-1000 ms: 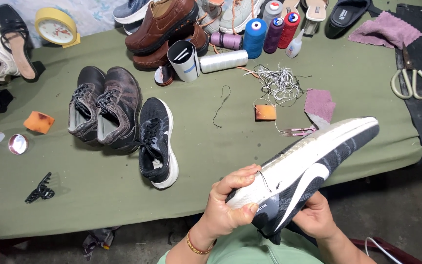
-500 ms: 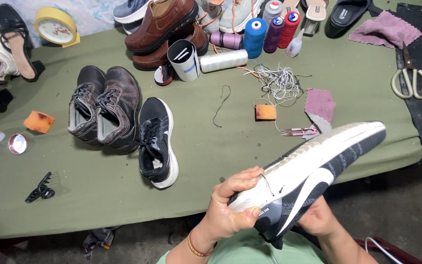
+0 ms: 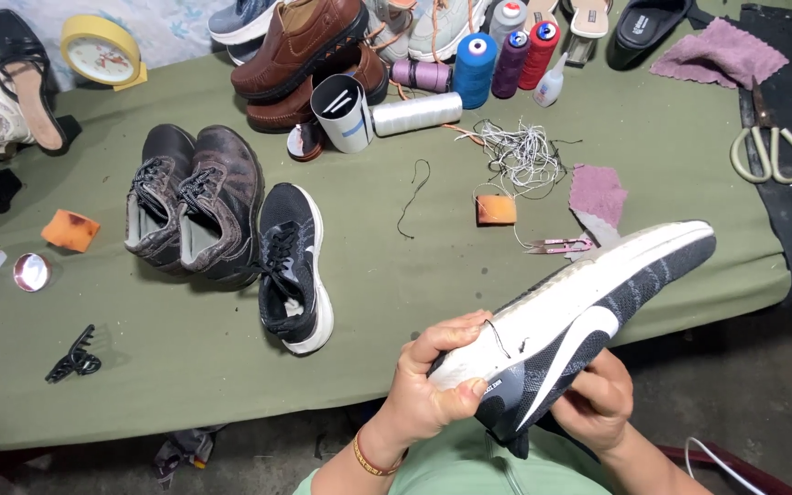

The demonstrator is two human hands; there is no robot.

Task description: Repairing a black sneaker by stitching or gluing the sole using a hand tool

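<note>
Both hands hold a black knit sneaker (image 3: pixel 588 307) with a white sole, tilted on its side over the table's near edge, toe up to the right. My left hand (image 3: pixel 433 380) grips the heel end of the sole, thumb pressed on it. My right hand (image 3: pixel 598 403) supports the upper from underneath, partly hidden by the shoe. A thin dark thread (image 3: pixel 499 337) loops out of the sole by my left fingers. The matching black sneaker (image 3: pixel 293 266) lies on the green table cloth (image 3: pixel 396 275).
A pair of worn brown shoes (image 3: pixel 196 202) lies left of the matching sneaker. Thread spools (image 3: pixel 474 64), a tangle of thread (image 3: pixel 524 151), small snips (image 3: pixel 556 246), purple cloth scraps (image 3: pixel 598 192), scissors (image 3: pixel 767 147), brown dress shoes (image 3: pixel 300 46), a yellow clock (image 3: pixel 98 50) and an orange sponge (image 3: pixel 71 229) are spread around.
The sneaker has tilted and shifted a little to the right and up in my hands. My left thumb has settled lower on the heel. Nothing on the table has moved.
</note>
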